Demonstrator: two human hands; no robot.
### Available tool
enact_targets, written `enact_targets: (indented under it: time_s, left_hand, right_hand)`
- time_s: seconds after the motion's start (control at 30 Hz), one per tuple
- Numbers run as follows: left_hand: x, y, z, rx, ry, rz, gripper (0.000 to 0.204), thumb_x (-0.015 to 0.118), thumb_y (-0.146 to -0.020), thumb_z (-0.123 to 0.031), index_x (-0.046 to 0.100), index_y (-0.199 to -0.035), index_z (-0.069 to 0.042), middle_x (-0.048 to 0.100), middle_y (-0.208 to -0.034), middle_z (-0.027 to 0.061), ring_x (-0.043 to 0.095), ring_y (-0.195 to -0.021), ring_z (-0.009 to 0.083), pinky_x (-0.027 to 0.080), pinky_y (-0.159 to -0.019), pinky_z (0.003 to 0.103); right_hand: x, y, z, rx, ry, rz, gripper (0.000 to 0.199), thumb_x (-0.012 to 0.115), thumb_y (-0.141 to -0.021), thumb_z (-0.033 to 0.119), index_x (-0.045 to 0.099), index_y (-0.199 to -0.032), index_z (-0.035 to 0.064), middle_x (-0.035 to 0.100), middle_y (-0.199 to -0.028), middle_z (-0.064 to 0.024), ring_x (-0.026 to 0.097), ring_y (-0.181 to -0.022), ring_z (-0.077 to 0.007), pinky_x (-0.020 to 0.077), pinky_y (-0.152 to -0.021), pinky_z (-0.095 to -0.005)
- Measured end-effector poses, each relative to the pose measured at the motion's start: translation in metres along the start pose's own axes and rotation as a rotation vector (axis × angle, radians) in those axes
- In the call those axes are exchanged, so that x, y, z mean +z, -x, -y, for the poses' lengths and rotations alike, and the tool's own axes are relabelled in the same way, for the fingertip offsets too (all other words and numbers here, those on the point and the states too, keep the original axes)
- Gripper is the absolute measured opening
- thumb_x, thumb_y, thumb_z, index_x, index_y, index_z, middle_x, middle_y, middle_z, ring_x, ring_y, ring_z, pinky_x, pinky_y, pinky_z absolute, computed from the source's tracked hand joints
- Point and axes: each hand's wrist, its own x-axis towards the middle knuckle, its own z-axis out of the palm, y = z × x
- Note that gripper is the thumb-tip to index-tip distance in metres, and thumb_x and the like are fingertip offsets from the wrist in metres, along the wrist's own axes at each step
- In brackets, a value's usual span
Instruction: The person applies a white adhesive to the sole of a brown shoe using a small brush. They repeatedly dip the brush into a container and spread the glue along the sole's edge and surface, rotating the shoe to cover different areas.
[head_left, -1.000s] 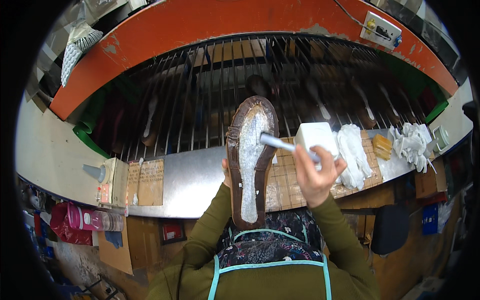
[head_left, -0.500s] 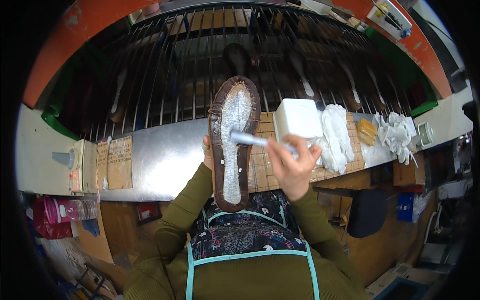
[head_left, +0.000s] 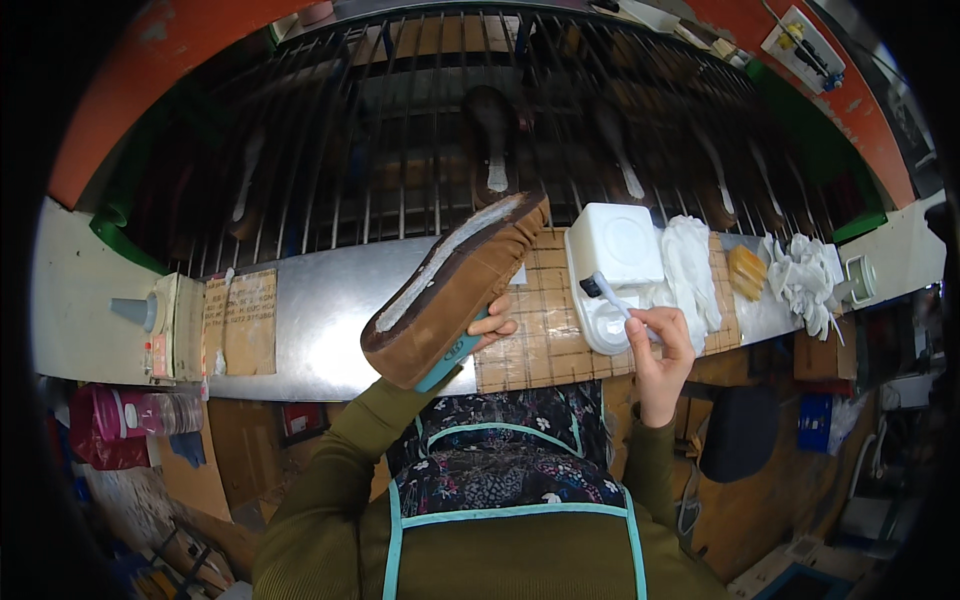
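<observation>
My left hand (head_left: 494, 322) grips a brown suede shoe upper (head_left: 445, 320) stretched over a teal last (head_left: 447, 366). It is tipped on its side, with the underside partly in view: a whitish middle strip framed by a darker turned-in edge. Only some fingers show beyond the last; the rest of that hand is hidden. In my right hand (head_left: 662, 355) is a small brush (head_left: 613, 298) like a toothbrush, pinched by its pale handle. Its dark-bristled head is over a shallow white dish (head_left: 608, 335) in front of a square white tub (head_left: 615, 245).
Beyond the metal worktop (head_left: 320, 300) runs a rack of metal bars (head_left: 400, 150) with several shoes on it. Cardboard (head_left: 530, 350) covers part of the worktop. White gloves (head_left: 690, 280), a yellowish block (head_left: 746, 272) and crumpled white gloves (head_left: 800, 275) lie at the right.
The brush has left the shoe's underside and moved right to the white dish. My left hand has turned the shoe onto its side, toe swung right, exposing the teal last.
</observation>
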Motion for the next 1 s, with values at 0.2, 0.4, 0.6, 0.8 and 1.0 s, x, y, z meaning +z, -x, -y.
enact_targets:
  time_s: [0.2,0.4,0.6,0.8,1.0]
  left_hand:
    - [0.023,0.002,0.011,-0.254,0.344,0.204,0.023,0.052,-0.095,-0.028,0.052,-0.098,-0.006,0.047,-0.086,0.003,0.053,-0.069,0.0122,0.038,-0.087,0.025]
    - [0.025,0.02,0.033,-0.668,0.569,0.41,0.031,0.048,-0.097,-0.036,0.048,-0.099,-0.004,0.063,-0.078,0.011,0.051,-0.103,0.0213,0.054,-0.072,0.025]
    - [0.008,0.019,0.109,-1.113,1.171,0.903,0.033,0.051,-0.097,-0.035,0.046,-0.106,-0.003,0.061,-0.093,0.0151,0.052,-0.104,0.0227,0.052,-0.081,0.028]
    - [0.001,0.01,0.141,-1.238,1.269,1.154,0.036,0.053,-0.096,-0.034,0.044,-0.111,-0.002,0.06,-0.104,0.0179,0.052,-0.105,0.0238,0.05,-0.086,0.03]
    - [0.004,0.013,0.148,-1.233,1.252,1.151,0.039,0.052,-0.096,-0.037,0.043,-0.112,-0.003,0.059,-0.105,0.0185,0.053,-0.105,0.0245,0.05,-0.087,0.031]
  right_hand:
    - [-0.023,-0.062,0.011,-0.346,0.22,0.127,0.011,0.076,-0.075,0.01,0.072,-0.085,0.0042,0.06,-0.082,-0.0027,0.047,-0.063,-0.0105,0.0377,-0.055,-0.024]
    - [-0.05,-0.126,0.037,-0.398,0.113,0.604,0.013,0.078,-0.073,0.011,0.074,-0.083,0.0057,0.061,-0.083,-0.0032,0.054,-0.072,-0.012,0.0409,-0.064,-0.0261]
    - [-0.027,-0.151,0.035,-0.392,-0.091,1.146,0.016,0.079,-0.074,0.015,0.075,-0.086,0.005,0.062,-0.088,-0.0029,0.055,-0.073,-0.0106,0.0444,-0.059,-0.0255]
    - [-0.013,-0.146,0.031,-0.327,-0.165,1.361,0.018,0.083,-0.069,0.017,0.076,-0.084,0.0082,0.063,-0.091,-0.0024,0.054,-0.071,-0.0098,0.0443,-0.059,-0.025]
    - [-0.01,-0.137,0.031,-0.362,-0.183,1.456,0.018,0.083,-0.068,0.015,0.077,-0.084,0.0092,0.064,-0.094,-0.003,0.053,-0.07,-0.0104,0.0446,-0.06,-0.0253]
